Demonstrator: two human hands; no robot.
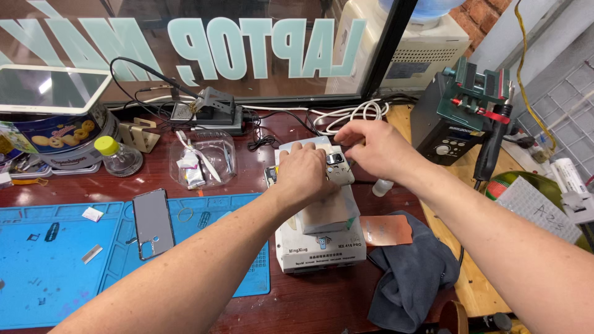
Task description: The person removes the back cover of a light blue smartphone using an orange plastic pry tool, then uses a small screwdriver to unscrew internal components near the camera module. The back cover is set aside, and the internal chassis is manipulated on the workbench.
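We press our left hand (301,175), palm down, fingers curled, on a pale smartphone (337,185) lying flat atop the boxy white heating plate (318,247). Our right hand (374,148) pinches at its glossy camera corner. Right of the plate: crumpled grey cloth (411,278); left: blue rubbery mat (62,266).

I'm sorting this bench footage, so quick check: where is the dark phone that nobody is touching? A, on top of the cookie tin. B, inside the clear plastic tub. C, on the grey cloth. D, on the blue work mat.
D: the dark phone lies flat on the blue work mat, well to the left of both hands, which are busy on the white machine.
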